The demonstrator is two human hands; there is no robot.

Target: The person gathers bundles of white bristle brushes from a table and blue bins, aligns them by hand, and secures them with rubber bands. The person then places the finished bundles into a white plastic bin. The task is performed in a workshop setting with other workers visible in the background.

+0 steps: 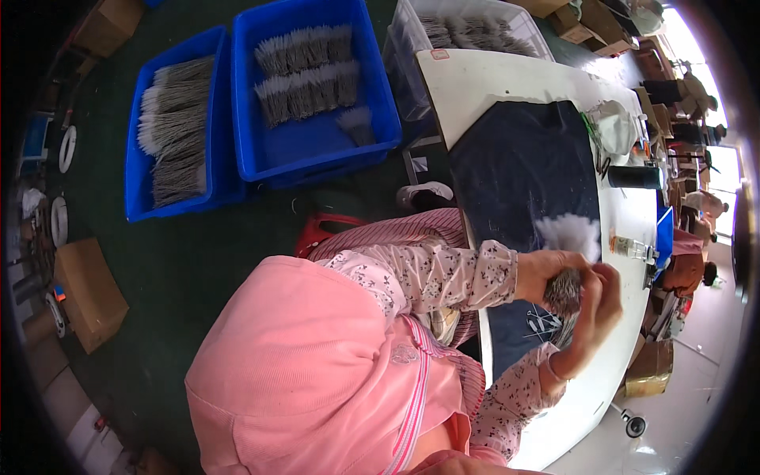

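My left hand is closed around a bundle of small wire brushes, with white bristle tufts fanning out on its far side. The grey wire ends of the same bundle stick out toward my right hand. That hand is curled against the bundle's side, fingers bent and touching it. Beneath the hands, a dark cloth covers part of the white table. Several loose brushes lie on the cloth beside my right wrist.
Two blue crates hold rows of similar brush bundles. A white crate with more stands behind the table. Scissors, a dark cylinder and a clear bottle lie along the table's edge. A cardboard box sits on the floor.
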